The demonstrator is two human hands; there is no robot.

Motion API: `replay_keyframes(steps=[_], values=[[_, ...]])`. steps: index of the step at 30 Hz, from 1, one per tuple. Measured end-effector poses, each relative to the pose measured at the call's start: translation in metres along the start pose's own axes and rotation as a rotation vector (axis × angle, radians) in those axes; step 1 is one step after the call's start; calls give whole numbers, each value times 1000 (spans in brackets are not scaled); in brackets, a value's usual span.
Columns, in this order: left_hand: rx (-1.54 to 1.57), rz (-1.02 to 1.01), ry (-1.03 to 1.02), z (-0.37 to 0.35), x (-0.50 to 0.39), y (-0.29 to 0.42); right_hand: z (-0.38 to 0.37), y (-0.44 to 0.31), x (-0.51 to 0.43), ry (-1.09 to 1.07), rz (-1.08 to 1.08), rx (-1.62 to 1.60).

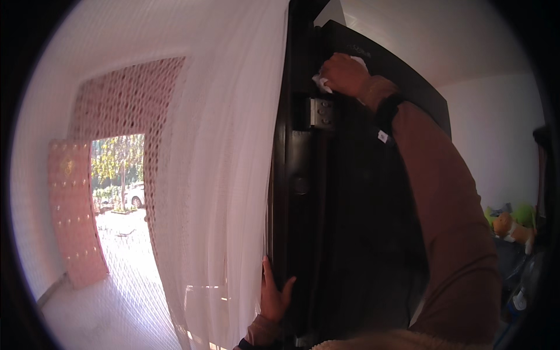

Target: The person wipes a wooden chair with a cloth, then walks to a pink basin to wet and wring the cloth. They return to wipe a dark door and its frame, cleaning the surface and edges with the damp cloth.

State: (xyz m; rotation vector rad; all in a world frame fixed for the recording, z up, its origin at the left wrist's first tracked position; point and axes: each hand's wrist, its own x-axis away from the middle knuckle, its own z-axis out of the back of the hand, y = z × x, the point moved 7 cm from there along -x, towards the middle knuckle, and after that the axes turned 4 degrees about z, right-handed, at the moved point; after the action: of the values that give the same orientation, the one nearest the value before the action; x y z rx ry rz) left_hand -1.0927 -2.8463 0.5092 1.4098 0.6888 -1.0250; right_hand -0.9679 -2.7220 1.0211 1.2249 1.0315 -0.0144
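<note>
My right hand (pixel 345 74) is raised to the upper part of a dark door (pixel 372 210), its fingers closed around a crumpled white cloth or tissue (pixel 323 84) pressed to the surface. Just below that hand sits a metal hinge (pixel 320 112) with several screws. Lower down, my left hand (pixel 274 293) rests with fingers spread at the dark door frame (pixel 299 227), beside the edge of a sheer white curtain (pixel 223 175). Part of the cloth is hidden by my right hand.
Through the curtain a red studded door (pixel 74 210) stands open onto a bright yard with a tree (pixel 122 162) and a white car (pixel 136 194). Stuffed toys (pixel 514 227) lie at the far right, by a white wall (pixel 503 140).
</note>
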Motion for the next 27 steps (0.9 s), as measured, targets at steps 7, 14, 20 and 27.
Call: replay_keyframes(steps=[7,14,20,27], values=[[-135,-57,6,-5,9,10,-7,68,-53,61,-126,70],[-311,-233,33,-3,17,36,4,103,-68,41,-253,170],[-120,-49,21,-3,21,36,5,53,-5,54,-47,61],[-82,-33,21,-7,25,51,29,-12,68,140,286,-96]])
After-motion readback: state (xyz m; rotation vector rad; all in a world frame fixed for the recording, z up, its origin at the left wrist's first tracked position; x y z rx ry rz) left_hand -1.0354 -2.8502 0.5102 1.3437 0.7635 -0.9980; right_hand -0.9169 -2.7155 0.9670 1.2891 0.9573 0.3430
